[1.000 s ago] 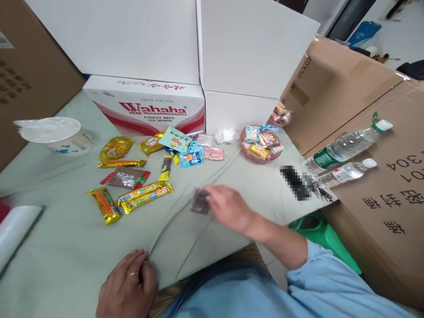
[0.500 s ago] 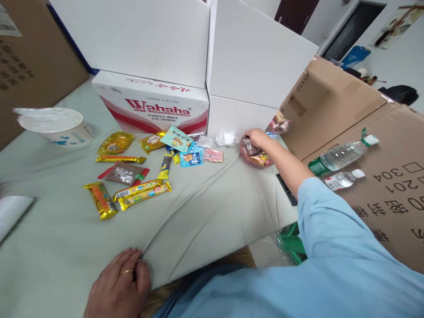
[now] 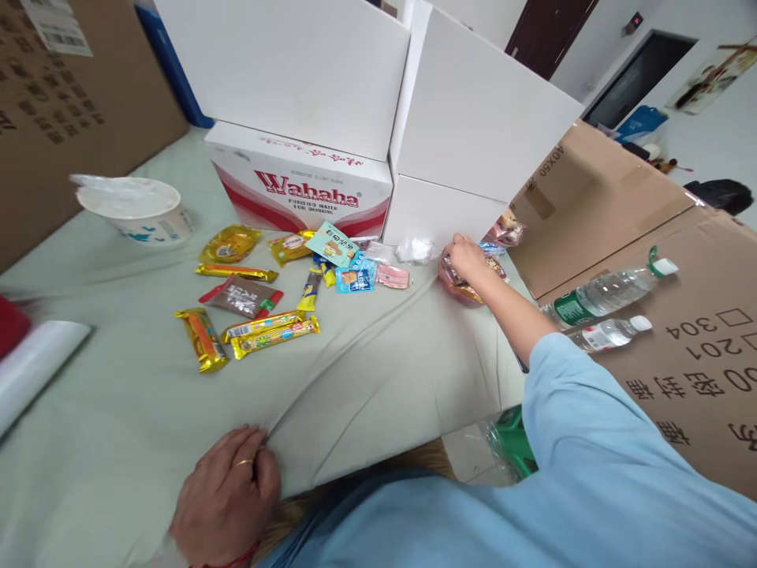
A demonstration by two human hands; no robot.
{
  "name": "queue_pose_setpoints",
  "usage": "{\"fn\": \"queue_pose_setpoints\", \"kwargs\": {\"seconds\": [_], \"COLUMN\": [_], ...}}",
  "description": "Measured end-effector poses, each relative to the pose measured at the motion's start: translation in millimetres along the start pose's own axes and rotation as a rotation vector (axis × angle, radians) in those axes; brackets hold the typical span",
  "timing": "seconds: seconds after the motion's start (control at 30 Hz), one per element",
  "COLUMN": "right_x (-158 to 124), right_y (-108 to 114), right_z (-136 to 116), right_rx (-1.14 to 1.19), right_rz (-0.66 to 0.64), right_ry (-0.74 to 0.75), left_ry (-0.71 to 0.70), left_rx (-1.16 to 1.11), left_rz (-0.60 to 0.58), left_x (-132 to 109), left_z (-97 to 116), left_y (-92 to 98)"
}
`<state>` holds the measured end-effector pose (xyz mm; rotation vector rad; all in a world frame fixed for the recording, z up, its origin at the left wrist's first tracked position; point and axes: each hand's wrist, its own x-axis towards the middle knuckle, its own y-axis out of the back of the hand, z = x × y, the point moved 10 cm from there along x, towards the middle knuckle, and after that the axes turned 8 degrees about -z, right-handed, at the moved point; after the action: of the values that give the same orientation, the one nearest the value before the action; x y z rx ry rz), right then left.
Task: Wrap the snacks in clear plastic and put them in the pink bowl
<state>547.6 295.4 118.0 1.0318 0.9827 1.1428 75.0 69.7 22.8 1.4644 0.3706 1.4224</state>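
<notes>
My right hand (image 3: 465, 257) reaches into a round reddish bowl (image 3: 458, 293) of wrapped snacks at the right of the table; its fingers are bent over a dark packet there, and their tips are hidden. At the front edge rests my left hand (image 3: 230, 493), fingers curled together on the cloth, a ring on one; whether it pinches anything is hidden. Between them and the boxes lie gold-wrapped bars (image 3: 275, 335), a brown and red packet (image 3: 241, 298), round yellow packets (image 3: 229, 244), a teal packet (image 3: 332, 244), a blue packet (image 3: 356, 279) and a pink packet (image 3: 393, 276).
A Wahaha carton (image 3: 301, 189) and white boxes (image 3: 461, 110) stand at the back. A paper tub (image 3: 133, 209) is at the left. Two water bottles (image 3: 615, 293) lie on brown cardboard (image 3: 698, 315) at the right. A white roll (image 3: 44, 367) shows at the left edge.
The view has shifted, so the table things appear further right. My right hand has gone lower into the bowl, and the dark packet is now more covered. A red object has appeared at the left edge.
</notes>
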Motion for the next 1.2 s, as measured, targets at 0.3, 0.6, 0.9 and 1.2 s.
{"fn": "queue_pose_setpoints", "kwargs": {"seconds": [0.3, 0.6, 0.9, 1.2], "right_x": [-78.6, -39.9, -14.6, -41.5], "right_y": [16.5, 28.7, -62.8, -8.0], "right_z": [-62.4, 77.5, 121.2, 48.0], "right_rx": [0.051, 0.241, 0.366, 0.205], "right_rz": [0.204, 0.309, -0.163, 0.145], "right_ry": [0.157, -0.186, -0.242, 0.033], "left_ry": [-0.009, -0.036, 0.025, -0.050], "left_rx": [-0.015, -0.013, -0.048, 0.012], "left_rz": [0.006, -0.003, -0.038, -0.022], "left_x": [0.5, 1.8, -3.3, 7.4], "left_z": [0.3, 1.3, -9.6, 5.7], "left_y": [2.0, 0.5, -9.8, 0.3]}}
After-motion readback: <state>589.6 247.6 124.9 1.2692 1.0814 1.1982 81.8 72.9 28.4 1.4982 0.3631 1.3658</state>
